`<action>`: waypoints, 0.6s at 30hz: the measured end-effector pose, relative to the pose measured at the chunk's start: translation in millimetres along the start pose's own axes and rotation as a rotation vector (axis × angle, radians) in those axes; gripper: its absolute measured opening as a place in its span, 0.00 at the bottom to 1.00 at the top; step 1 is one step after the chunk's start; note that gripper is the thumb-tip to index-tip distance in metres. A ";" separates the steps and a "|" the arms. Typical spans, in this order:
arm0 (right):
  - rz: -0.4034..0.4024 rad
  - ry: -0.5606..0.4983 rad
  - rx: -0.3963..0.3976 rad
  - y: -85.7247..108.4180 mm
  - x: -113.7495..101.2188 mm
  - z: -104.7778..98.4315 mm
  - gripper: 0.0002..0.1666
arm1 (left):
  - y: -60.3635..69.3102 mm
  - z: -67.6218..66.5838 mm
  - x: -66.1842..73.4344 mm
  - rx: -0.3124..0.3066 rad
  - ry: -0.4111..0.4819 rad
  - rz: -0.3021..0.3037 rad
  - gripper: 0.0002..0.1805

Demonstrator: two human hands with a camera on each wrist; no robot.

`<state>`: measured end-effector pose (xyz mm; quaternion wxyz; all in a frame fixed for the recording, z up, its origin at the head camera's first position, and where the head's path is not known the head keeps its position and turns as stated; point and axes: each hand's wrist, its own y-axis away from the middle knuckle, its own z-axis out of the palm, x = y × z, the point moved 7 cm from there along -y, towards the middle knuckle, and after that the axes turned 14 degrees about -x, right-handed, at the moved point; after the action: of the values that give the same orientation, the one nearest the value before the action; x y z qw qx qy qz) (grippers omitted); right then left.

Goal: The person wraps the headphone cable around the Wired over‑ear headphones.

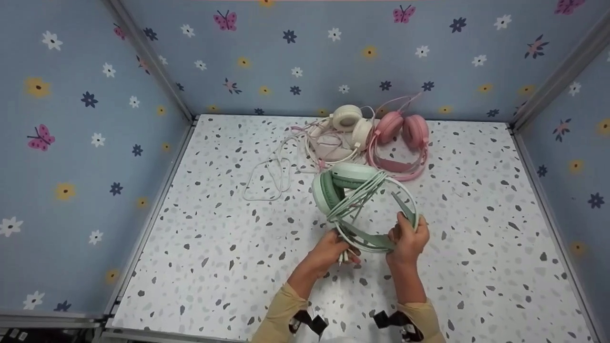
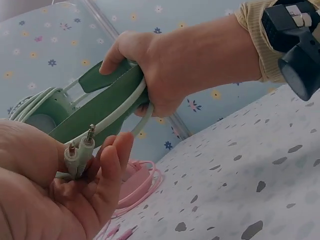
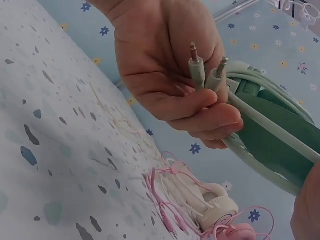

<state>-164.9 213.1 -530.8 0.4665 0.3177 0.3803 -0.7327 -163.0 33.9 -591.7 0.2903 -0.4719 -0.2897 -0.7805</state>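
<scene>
Green headphones (image 1: 355,197): lifted, nearer the person than the pink headphones (image 1: 416,131) and slightly left of them
Direction: earcups (image 1: 324,193) face far left, toward the white headphones' side; headband (image 1: 371,239) sits near right
Long axis: diagonal between those ends
Left hand (image 1: 329,250): curled round the cable plugs (image 2: 86,147)
Right hand (image 1: 408,240): clamped on the headband
White headphones (image 1: 347,118): just left of the pink headphones

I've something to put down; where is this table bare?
The speckled white table is bare between the right hand and the blue flowered right wall, and between the pale cable loop and the blue flowered left wall. Crowded: back centre, where round-cupped cream headphones lie beside padded pink headphones, with the held round-cupped mint-green headphones just in front.
</scene>
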 end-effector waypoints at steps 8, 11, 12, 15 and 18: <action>-0.030 -0.013 -0.086 -3.7 -4.8 -4.2 0.14 | 12.1 -26.9 6.2 0.136 -0.258 -0.048 0.15; -0.026 -0.024 -0.057 -4.2 -4.7 -8.3 0.13 | 15.1 -29.2 11.6 0.164 -0.293 -0.022 0.16; -0.028 -0.026 -0.044 -4.1 -4.7 -9.6 0.13 | 15.9 -27.6 12.7 0.157 -0.290 -0.026 0.16; -0.037 -0.010 -0.015 -2.6 -3.8 -12.8 0.12 | 17.5 -24.1 13.2 0.127 -0.253 -0.049 0.16; -0.051 0.002 -0.022 -0.5 -3.4 -12.0 0.10 | 19.2 -23.5 12.2 0.097 -0.177 -0.060 0.13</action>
<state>-162.8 225.0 -534.0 0.4506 0.3034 0.3971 -0.7397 -167.1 1.9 -586.3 0.2625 -0.5154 -0.3656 -0.7293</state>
